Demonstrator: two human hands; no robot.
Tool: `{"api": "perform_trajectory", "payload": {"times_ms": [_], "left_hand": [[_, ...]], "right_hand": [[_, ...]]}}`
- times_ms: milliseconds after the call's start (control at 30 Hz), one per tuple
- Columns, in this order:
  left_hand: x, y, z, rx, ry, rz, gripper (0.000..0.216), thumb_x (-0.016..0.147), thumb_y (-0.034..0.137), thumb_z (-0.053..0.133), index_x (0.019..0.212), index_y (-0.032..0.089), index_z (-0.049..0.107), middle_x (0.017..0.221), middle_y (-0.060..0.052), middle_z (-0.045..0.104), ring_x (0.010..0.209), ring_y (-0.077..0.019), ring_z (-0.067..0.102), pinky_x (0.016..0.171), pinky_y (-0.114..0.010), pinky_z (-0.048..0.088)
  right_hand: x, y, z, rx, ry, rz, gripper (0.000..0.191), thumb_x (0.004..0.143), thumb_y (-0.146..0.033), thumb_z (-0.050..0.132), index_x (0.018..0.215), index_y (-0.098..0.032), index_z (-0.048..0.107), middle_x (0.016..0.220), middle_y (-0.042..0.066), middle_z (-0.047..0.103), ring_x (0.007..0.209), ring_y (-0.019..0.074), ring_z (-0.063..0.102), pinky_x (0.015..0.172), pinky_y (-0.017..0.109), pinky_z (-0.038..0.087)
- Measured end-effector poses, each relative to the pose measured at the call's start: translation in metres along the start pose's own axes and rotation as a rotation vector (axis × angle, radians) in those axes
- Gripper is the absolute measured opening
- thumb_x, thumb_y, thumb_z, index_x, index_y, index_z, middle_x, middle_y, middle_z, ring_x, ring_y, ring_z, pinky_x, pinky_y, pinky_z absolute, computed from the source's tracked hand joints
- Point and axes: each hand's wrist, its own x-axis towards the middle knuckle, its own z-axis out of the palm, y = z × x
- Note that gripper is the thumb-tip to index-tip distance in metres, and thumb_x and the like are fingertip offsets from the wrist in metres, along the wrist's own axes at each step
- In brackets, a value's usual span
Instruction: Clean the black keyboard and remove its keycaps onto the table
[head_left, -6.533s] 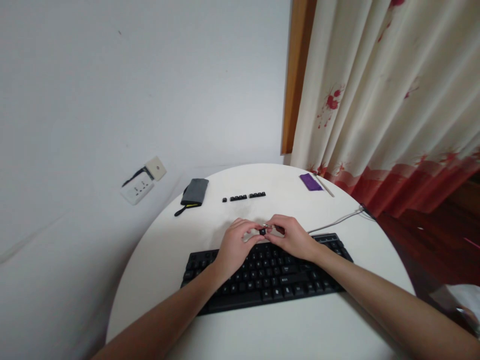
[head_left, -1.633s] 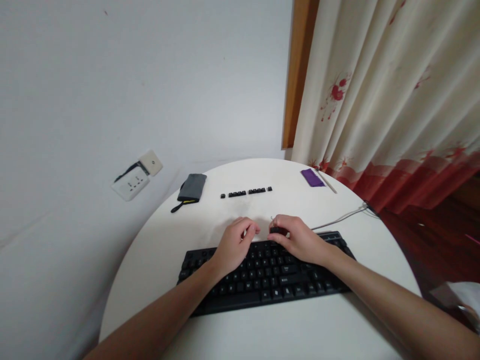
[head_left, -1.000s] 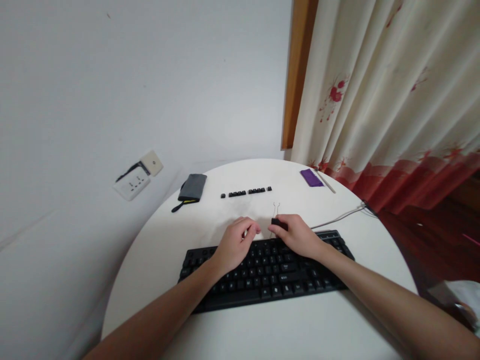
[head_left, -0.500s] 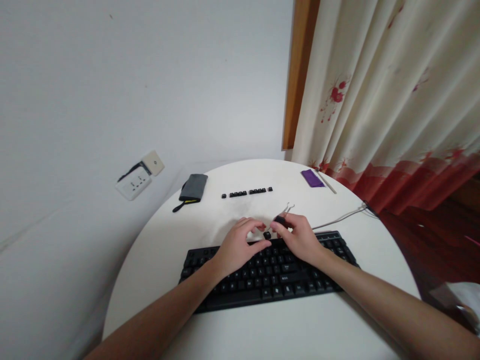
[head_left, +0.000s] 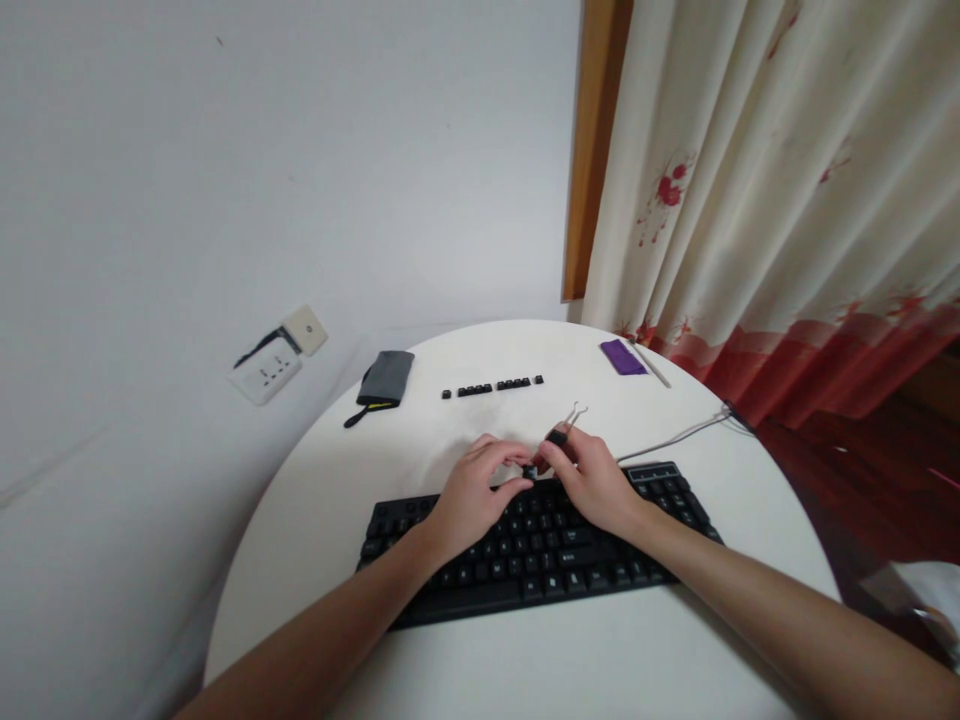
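Note:
My left hand [head_left: 477, 490] is closed in a pinch on a small black keycap [head_left: 529, 472], just above the back edge of the black keyboard [head_left: 480, 600]. Beside it, my right hand [head_left: 596, 478] grips a keycap puller [head_left: 557, 438] by its dark handle. The puller's two thin wire prongs [head_left: 576, 413] stick up and away past the fingers. Both forearms cross over the keyboard and hide many of its keys. Farther back on the white table lies a row of loose keycaps [head_left: 513, 384].
A grey cloth pouch [head_left: 386, 378] with a dark strap lies at the table's back left. At the back right are a purple cloth [head_left: 622, 357] and a pale thin stick [head_left: 652, 366]. A cable [head_left: 675, 438] runs off the right edge of the round table [head_left: 300, 560].
My left thumb and fingers have closed on the keycap, which was beside the right hand's fingers. My right hand still holds the puller and has barely moved.

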Motion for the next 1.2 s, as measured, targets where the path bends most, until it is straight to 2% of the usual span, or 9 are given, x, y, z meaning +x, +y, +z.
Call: {"api": "perform_trajectory", "payload": {"times_ms": [133, 333, 533, 800, 933, 1033, 1133, 1200], "left_hand": [[-0.001, -0.001, 0.0, 0.05, 0.006, 0.078, 0.02, 0.079, 0.014, 0.074, 0.095, 0.022, 0.066, 0.091, -0.001, 0.067, 0.091, -0.0181, 0.058, 0.083, -0.032, 0.049], [0.001, -0.003, -0.001, 0.089, -0.033, 0.209, 0.016, 0.084, 0.015, 0.07, 0.098, 0.022, 0.069, 0.094, -0.001, 0.07, 0.092, -0.0191, 0.055, 0.085, -0.034, 0.047], [0.0, 0.0, 0.0, 0.109, -0.024, 0.193, 0.018, 0.083, 0.013, 0.07, 0.098, 0.022, 0.071, 0.104, -0.004, 0.064, 0.099, -0.0198, 0.054, 0.087, -0.034, 0.048], [0.001, 0.009, -0.003, 0.016, -0.048, 0.27, 0.01, 0.087, 0.014, 0.066, 0.092, 0.021, 0.069, 0.09, -0.002, 0.068, 0.089, -0.0176, 0.057, 0.084, -0.034, 0.047], [0.002, 0.005, -0.004, 0.011, 0.074, 0.185, 0.011, 0.084, 0.018, 0.07, 0.094, 0.021, 0.069, 0.092, -0.004, 0.068, 0.09, -0.0182, 0.059, 0.084, -0.034, 0.049], [0.003, 0.002, -0.005, 0.037, 0.155, 0.06, 0.013, 0.083, 0.021, 0.072, 0.096, 0.022, 0.069, 0.091, -0.003, 0.067, 0.085, -0.0178, 0.059, 0.074, -0.03, 0.05], [0.005, 0.0, -0.006, 0.051, 0.184, 0.01, 0.013, 0.083, 0.022, 0.072, 0.096, 0.022, 0.07, 0.09, -0.003, 0.068, 0.082, -0.0175, 0.059, 0.067, -0.028, 0.049], [0.005, -0.001, -0.006, 0.052, 0.181, 0.01, 0.013, 0.083, 0.023, 0.072, 0.097, 0.023, 0.071, 0.092, -0.003, 0.068, 0.083, -0.0178, 0.059, 0.069, -0.029, 0.05]], "right_hand": [[-0.002, -0.002, 0.003, -0.005, 0.013, 0.016, 0.02, 0.096, -0.033, 0.049, 0.084, -0.02, 0.057, 0.073, 0.002, 0.068, 0.068, 0.0166, 0.063, 0.065, 0.027, 0.046], [-0.003, -0.004, 0.004, 0.0, 0.025, 0.003, 0.021, 0.096, -0.032, 0.049, 0.081, -0.02, 0.056, 0.071, 0.001, 0.067, 0.067, 0.0161, 0.063, 0.065, 0.027, 0.046], [-0.003, -0.002, 0.005, 0.002, 0.025, 0.018, 0.022, 0.096, -0.035, 0.05, 0.079, -0.021, 0.054, 0.064, -0.001, 0.062, 0.061, 0.0155, 0.06, 0.061, 0.026, 0.045], [0.001, 0.003, 0.008, 0.218, 0.026, 0.118, 0.024, 0.097, -0.039, 0.046, 0.08, -0.022, 0.048, 0.056, -0.004, 0.055, 0.049, 0.0132, 0.052, 0.051, 0.025, 0.041], [0.005, 0.0, -0.001, 0.047, 0.083, 0.029, 0.023, 0.096, -0.036, 0.047, 0.084, -0.02, 0.057, 0.071, 0.0, 0.06, 0.067, 0.0158, 0.057, 0.066, 0.028, 0.045], [0.007, 0.0, -0.009, -0.027, 0.084, -0.065, 0.023, 0.097, -0.032, 0.046, 0.084, -0.019, 0.06, 0.085, 0.004, 0.064, 0.082, 0.0171, 0.058, 0.079, 0.03, 0.045], [0.008, 0.003, -0.013, 0.05, 0.005, -0.087, 0.022, 0.099, -0.03, 0.041, 0.096, -0.019, 0.059, 0.084, 0.002, 0.063, 0.08, 0.0158, 0.058, 0.079, 0.029, 0.046], [0.008, 0.003, -0.012, 0.046, -0.024, -0.085, 0.02, 0.098, -0.031, 0.044, 0.1, -0.02, 0.06, 0.083, 0.002, 0.061, 0.077, 0.0153, 0.057, 0.075, 0.028, 0.046]]}}
